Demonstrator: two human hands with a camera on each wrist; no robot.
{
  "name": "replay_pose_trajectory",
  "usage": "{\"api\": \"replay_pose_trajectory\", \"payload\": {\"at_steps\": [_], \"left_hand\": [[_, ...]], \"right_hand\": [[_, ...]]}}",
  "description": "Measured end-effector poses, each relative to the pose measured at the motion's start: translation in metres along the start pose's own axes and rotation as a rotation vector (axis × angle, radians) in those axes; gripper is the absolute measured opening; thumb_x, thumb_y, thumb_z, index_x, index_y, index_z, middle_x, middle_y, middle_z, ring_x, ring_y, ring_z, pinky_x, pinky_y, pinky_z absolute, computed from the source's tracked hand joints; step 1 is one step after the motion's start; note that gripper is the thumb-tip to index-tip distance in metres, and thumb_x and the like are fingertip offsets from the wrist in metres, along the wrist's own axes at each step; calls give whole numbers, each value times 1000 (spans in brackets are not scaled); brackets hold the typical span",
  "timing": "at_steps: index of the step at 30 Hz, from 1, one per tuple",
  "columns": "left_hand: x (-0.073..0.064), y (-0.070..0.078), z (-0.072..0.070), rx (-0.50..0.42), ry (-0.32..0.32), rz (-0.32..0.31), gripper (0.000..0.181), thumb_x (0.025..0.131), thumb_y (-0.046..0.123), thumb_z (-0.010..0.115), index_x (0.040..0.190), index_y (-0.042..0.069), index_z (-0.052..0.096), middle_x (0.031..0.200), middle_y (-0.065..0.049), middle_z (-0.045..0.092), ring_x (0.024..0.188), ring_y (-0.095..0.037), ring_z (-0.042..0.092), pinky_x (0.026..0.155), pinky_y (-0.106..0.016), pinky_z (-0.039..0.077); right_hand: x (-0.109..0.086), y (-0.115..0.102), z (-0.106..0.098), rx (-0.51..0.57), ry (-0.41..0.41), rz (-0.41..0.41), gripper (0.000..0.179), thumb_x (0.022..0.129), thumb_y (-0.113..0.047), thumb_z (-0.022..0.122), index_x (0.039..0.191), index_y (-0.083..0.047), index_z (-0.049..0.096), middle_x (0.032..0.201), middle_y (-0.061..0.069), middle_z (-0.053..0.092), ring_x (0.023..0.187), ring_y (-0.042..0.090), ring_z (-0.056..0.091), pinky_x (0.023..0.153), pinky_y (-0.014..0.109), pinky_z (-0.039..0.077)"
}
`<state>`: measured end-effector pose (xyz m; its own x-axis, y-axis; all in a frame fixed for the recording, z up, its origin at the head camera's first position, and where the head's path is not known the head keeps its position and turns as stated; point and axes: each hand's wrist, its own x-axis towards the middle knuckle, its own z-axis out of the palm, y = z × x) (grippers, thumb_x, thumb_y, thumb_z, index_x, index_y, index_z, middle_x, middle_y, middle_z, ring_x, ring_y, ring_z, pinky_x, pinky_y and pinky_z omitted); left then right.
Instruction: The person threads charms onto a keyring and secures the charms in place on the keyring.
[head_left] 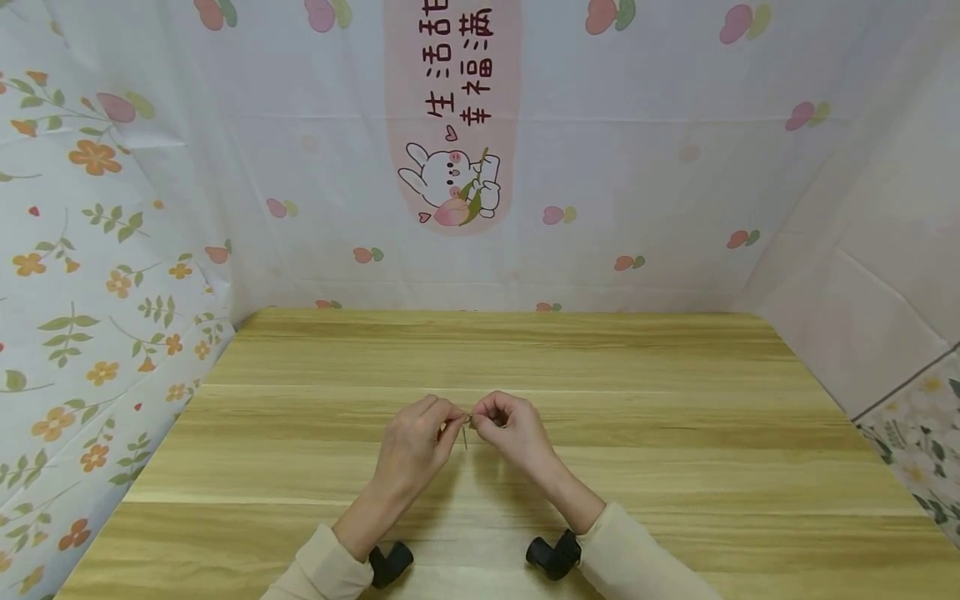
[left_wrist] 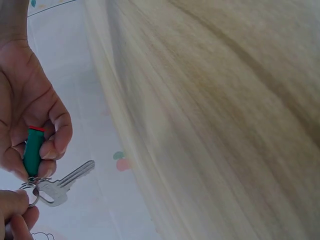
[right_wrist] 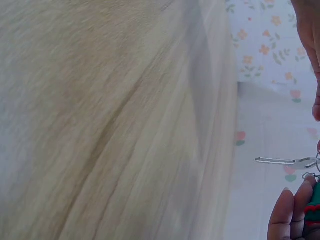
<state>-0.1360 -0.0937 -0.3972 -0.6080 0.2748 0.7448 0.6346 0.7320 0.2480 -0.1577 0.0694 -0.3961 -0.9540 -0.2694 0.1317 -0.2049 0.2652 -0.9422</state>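
Both hands meet over the middle of the table. My left hand [head_left: 414, 446] pinches a metal key ring [left_wrist: 34, 196] between thumb and fingers. My right hand [head_left: 521, 433] holds a small green key fob [left_wrist: 33, 152] with red trim, its fingers curled round it. A short chain links the fob to the ring. From the ring hangs a silver key [left_wrist: 67, 184], its blade pointing down in the head view. In the right wrist view the key [right_wrist: 282, 161] shows edge-on, and the fob [right_wrist: 312, 210] is partly cut off by the frame.
The wood-grain table [head_left: 637, 367] spreads around both hands. A printed cloth [head_left: 315, 167] hangs behind it, with patterned cloth at the left and right sides. A black wrist camera [head_left: 393, 563] sits at the left sleeve, another black camera [head_left: 553, 556] at the right.
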Motion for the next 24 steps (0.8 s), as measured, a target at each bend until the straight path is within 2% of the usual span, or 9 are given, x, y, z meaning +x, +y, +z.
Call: {"api": "replay_pose_trajectory", "payload": {"at_steps": [5, 8, 12, 16, 18, 21, 24], "left_hand": [[0, -1, 0, -1, 5, -10, 16, 73, 6, 79, 78, 11, 65, 68, 4, 61, 54, -4, 45, 49, -13, 35], [1, -1, -1, 13, -23, -17, 17, 72, 6, 80, 79, 11, 65, 70, 4, 62, 54, -4, 46, 49, -14, 36], [2, 1, -2, 33, -70, -36, 13, 73, 7, 79, 78, 11, 67, 70, 4, 63, 54, -5, 47, 49, -16, 37], [4, 3, -2, 31, -76, -49, 13, 73, 6, 79, 76, 12, 68, 70, 3, 64, 52, -5, 47, 47, -15, 35], [4, 3, -2, 20, -73, -49, 13, 74, 7, 79, 76, 12, 67, 69, 3, 63, 52, -4, 47, 47, -14, 35], [3, 2, -3, 0, -68, -44, 9, 82, 12, 73, 76, 12, 66, 70, 3, 63, 52, -4, 46, 47, -14, 35], [3, 2, -3, -10, -71, -42, 13, 89, 17, 66, 77, 11, 65, 70, 2, 63, 52, -4, 45, 46, -14, 34]], "right_hand": [[-1, 1, 0, 10, 4, 2, 3, 84, 1, 61, 84, 3, 63, 70, 3, 58, 60, 5, 46, 54, 17, 37], [-2, 0, 1, -50, 27, -40, 3, 83, 1, 61, 81, 0, 63, 72, 3, 59, 63, 6, 46, 57, 17, 38], [-5, 0, 2, -158, 54, -114, 10, 82, 3, 62, 78, -7, 62, 71, 0, 60, 64, 5, 47, 60, 18, 41], [-6, -1, 2, -202, 70, -151, 14, 81, 3, 62, 77, -10, 62, 70, -2, 61, 61, 5, 46, 58, 18, 40], [-6, -1, 2, -189, 70, -140, 13, 82, 2, 62, 77, -9, 63, 70, -1, 61, 62, 6, 47, 59, 18, 41], [-6, -2, 1, -142, 63, -108, 10, 82, 2, 61, 79, -7, 64, 71, 2, 61, 63, 6, 46, 58, 18, 39], [-8, -12, -1, -108, 53, -70, 8, 82, 4, 60, 80, -3, 64, 71, 5, 60, 62, 8, 44, 57, 17, 37]]}}
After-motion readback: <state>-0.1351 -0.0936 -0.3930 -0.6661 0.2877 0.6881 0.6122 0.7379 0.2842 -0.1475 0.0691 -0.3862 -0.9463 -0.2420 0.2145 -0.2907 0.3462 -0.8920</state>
